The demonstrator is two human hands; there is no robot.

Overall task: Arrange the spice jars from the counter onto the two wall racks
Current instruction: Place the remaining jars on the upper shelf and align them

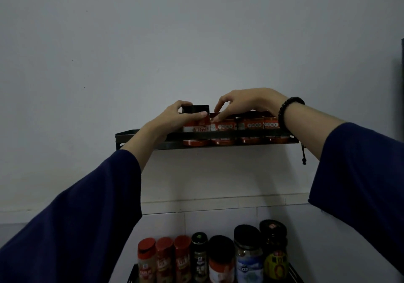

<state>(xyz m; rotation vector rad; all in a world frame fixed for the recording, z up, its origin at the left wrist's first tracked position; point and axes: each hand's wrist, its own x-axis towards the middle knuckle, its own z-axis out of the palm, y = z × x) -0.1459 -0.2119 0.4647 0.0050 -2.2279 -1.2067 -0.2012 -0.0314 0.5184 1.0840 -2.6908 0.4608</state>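
A black upper wall rack (pixel 135 135) holds a row of red-labelled spice jars. My left hand (pixel 175 118) is closed around a black-lidded red-and-white jar (pixel 197 118) standing at the left end of that row, inside the rack. My right hand (pixel 244 103) reaches over the row from the right, with its fingertips touching the top of the neighbouring red jar (pixel 223 125). Further right, two more red jars (pixel 253 126) stand partly hidden under my right hand. The lower wall rack (pixel 293 269) carries several upright jars and bottles, among them three red-capped ones (pixel 165 258).
A plain pale wall fills the view above the upper rack, with white tiles below it. The upper rack's left third holds no jars. A dark edge (pixel 401 85) shows at the far right. A dark bead bracelet (pixel 286 112) is on my right wrist.
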